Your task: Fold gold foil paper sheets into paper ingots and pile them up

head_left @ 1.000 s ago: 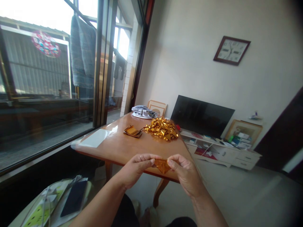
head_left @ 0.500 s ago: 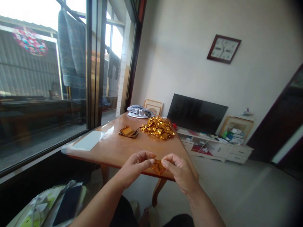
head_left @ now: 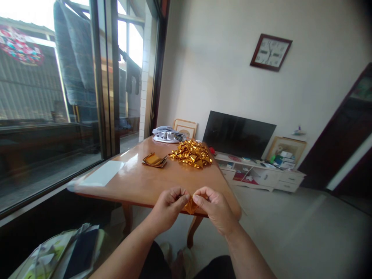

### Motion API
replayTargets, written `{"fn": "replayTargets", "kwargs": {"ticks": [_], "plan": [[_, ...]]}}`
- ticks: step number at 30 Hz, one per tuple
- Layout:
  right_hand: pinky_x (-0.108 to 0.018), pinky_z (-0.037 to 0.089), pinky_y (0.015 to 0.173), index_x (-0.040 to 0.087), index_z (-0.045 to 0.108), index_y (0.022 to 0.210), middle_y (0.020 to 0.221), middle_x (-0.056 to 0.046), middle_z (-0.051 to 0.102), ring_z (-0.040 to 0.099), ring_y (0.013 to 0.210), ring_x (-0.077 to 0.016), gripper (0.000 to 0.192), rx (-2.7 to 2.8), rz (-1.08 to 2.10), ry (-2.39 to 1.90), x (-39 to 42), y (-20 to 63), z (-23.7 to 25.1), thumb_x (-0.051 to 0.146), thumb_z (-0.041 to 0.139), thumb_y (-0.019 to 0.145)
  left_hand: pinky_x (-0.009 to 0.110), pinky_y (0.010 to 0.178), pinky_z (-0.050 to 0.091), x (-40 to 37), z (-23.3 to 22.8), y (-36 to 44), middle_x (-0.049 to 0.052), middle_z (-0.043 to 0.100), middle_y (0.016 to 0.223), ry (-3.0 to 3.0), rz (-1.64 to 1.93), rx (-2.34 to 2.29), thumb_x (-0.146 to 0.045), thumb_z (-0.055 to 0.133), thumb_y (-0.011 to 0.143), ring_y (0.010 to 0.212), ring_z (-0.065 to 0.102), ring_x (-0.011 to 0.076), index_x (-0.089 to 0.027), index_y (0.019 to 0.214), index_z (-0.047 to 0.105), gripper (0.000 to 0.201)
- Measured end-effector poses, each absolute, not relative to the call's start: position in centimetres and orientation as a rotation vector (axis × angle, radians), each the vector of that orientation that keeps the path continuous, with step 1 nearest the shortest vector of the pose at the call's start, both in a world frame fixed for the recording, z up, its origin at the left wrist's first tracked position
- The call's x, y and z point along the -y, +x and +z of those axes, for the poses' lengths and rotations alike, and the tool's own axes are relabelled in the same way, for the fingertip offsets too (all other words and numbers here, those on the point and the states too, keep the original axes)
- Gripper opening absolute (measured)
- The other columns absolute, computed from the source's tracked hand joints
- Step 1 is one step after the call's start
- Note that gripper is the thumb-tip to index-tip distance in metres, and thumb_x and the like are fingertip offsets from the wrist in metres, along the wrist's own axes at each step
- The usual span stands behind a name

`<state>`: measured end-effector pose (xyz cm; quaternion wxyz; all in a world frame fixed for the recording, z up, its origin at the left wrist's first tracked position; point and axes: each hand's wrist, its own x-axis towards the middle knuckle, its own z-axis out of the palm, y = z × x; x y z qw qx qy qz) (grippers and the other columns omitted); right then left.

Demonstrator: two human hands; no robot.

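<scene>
Between my two hands, at the near edge of the wooden table (head_left: 145,182), is a piece of shiny gold foil paper (head_left: 190,207), partly folded. My left hand (head_left: 172,205) pinches its left side with thumb and forefinger. On the other side, the thumb and curled fingers of my right hand (head_left: 213,207) grip it. Fingers cover part of the paper, so its full shape is hidden. Farther back on the table lie a heap of folded gold foil pieces (head_left: 192,154) and, left of it, a small stack of flat gold paper sheets (head_left: 154,159).
A white sheet (head_left: 103,173) lies at the table's left, with folded cloth (head_left: 167,134) at the far end. Beyond stand a television (head_left: 238,133) and a low white cabinet (head_left: 266,176). A dark phone-like slab (head_left: 81,254) rests at lower left, beside the glass window (head_left: 43,97).
My hands have drawn slightly closer together, both still gripping the gold foil paper. The left fingers have curled in more. The whole view has shifted a little.
</scene>
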<state>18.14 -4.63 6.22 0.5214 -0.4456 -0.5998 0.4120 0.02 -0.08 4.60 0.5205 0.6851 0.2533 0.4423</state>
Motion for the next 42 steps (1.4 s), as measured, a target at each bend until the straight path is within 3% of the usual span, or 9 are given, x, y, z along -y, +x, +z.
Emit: {"fn": "replayTargets", "kwargs": {"ticks": [6,19,27,33,42], "plan": [[-0.027,0.049,0.065,0.019,0.068,0.086,0.074,0.000,0.065,0.059,0.069,-0.0155,0.032,1.392,0.989,-1.119,5.1,17.7,6.9,0.048,0.075,0.077,0.023,0.063,0.039,0.3,4.4,0.1,0.002,0.058,0.073,1.698,1.065,-0.616,-0.043,0.057,0.094,0.068,0.052,0.0124,-0.013,0.085,0.062,0.031],[-0.041,0.057,0.079,0.016,0.068,0.089,0.078,-0.002,0.067,0.067,0.072,-0.0184,0.029,1.314,1.202,-1.002,5.2,18.8,6.0,0.044,0.071,0.085,0.024,0.065,0.042,0.3,4.5,0.1,0.002,0.058,0.074,1.634,0.992,-0.554,-0.040,0.059,0.092,0.069,0.052,0.0128,-0.013,0.084,0.062,0.028],[-0.032,0.055,0.071,0.017,0.068,0.087,0.077,-0.001,0.064,0.063,0.074,-0.0175,0.026,1.398,1.072,-1.095,5.1,18.6,6.3,0.043,0.069,0.085,0.024,0.063,0.045,0.1,4.8,0.2,0.004,0.064,0.076,1.693,1.003,-0.616,-0.041,0.065,0.087,0.069,0.059,0.0149,-0.013,0.086,0.064,0.028],[-0.025,0.046,0.065,0.017,0.067,0.084,0.077,0.001,0.063,0.055,0.071,-0.0132,0.025,1.386,0.896,-1.108,5.0,18.5,6.3,0.041,0.073,0.082,0.025,0.065,0.043,-0.2,4.2,0.0,0.004,0.064,0.077,1.682,1.007,-0.593,-0.043,0.063,0.090,0.071,0.059,0.0151,-0.013,0.086,0.063,0.030],[-0.026,0.044,0.063,0.016,0.070,0.083,0.071,-0.002,0.065,0.055,0.064,-0.0129,0.039,1.352,1.033,-1.124,5.2,18.6,6.4,0.055,0.069,0.083,0.023,0.065,0.040,-0.2,3.6,-1.0,0.003,0.062,0.078,1.580,0.935,-0.530,-0.045,0.062,0.091,0.070,0.054,0.0124,-0.014,0.088,0.062,0.031]]}}
